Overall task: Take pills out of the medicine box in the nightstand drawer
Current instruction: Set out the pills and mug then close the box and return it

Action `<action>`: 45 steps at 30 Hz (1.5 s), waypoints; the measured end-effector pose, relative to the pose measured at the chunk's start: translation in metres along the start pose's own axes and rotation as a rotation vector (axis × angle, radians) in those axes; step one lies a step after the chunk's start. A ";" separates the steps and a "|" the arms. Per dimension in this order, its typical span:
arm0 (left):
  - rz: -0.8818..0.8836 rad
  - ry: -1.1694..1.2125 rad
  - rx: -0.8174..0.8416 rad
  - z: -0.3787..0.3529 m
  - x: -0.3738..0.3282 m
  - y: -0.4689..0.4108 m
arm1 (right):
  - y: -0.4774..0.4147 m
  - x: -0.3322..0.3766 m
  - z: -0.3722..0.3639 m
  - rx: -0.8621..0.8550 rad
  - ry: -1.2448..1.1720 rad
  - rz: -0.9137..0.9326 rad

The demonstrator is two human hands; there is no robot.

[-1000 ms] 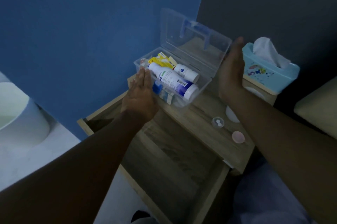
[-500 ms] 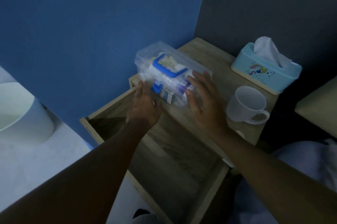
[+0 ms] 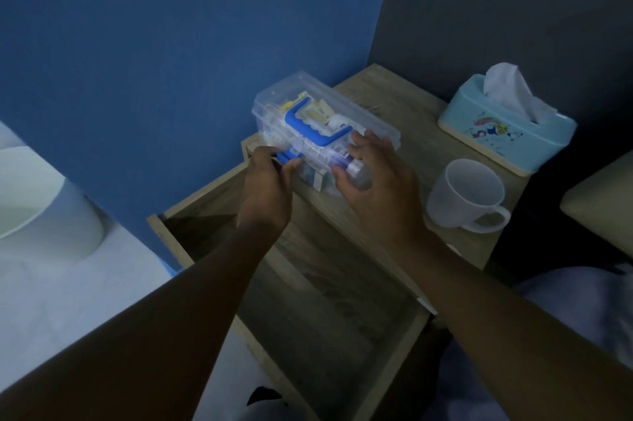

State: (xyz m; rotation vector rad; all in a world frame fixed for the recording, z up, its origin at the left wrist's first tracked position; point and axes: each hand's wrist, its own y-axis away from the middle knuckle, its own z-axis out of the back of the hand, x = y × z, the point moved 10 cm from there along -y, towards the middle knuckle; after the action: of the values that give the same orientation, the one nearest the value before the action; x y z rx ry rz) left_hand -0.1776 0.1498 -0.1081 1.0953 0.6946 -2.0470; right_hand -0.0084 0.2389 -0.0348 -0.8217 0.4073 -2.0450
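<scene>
Lid down on clear medicine box (image 3: pixel 346 102). Left hand (image 3: pixel 265 186) pinching blue latch (image 3: pixel 287 157); right hand (image 3: pixel 376 184) spread wide against box front, above open drawer (image 3: pixel 308 300).

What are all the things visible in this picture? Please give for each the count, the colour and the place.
Clear plastic medicine box with blue handle: one, lid shut, on the nightstand's back left part.
Light wooden nightstand: one, in the corner of the walls.
Wooden drawer: one, pulled open, below the box.
White mug: one, on the nightstand, right of the box.
Light blue tissue box: one, white tissue sticking out, back right.
Left hand: at the box's blue front latch.
Right hand: on the box's right end.
</scene>
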 end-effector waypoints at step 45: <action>-0.058 0.012 -0.055 0.039 -0.033 -0.025 | -0.005 -0.012 0.013 0.006 -0.128 -0.232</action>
State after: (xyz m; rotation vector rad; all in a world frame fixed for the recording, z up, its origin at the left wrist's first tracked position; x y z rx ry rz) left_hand -0.2028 0.1473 -0.0568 1.0683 0.7928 -2.0587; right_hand 0.0022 0.2521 -0.0279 -1.0303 0.2436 -2.1883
